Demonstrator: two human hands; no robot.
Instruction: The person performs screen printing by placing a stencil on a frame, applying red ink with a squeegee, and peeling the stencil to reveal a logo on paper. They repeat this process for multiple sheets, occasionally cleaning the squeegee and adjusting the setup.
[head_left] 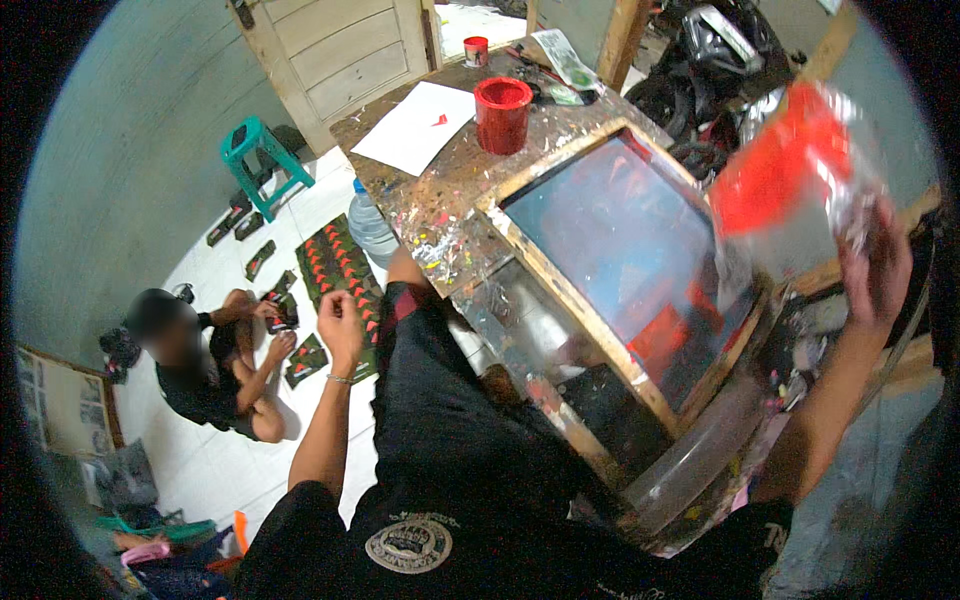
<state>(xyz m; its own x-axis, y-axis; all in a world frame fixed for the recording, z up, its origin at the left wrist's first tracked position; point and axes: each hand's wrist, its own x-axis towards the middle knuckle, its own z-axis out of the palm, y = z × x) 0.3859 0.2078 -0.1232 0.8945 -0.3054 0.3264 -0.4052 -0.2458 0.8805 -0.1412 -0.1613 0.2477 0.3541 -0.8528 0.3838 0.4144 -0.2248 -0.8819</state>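
Note:
My right hand (872,262) is raised at the right and grips a crumpled clear plastic bag (738,190) smeared with bright red, blurred by motion. Below and left of it lies a wooden-framed printing screen (610,240), its blue-grey mesh streaked with red ink toward the near end. My left hand (342,325) hangs in the air left of the table, fingers curled in a loose fist, with nothing visible in it. Beyond the screen stands an open red ink tub (503,115) beside a white sheet of paper (418,128) bearing a small red mark.
The paint-spattered table (425,205) also carries a small red can (476,50). A water bottle (371,228) stands beside it. On the floor at left, another person (185,355) sits handling dark pieces near camouflage fabric with red prints (340,262). A green stool (258,150) stands farther back.

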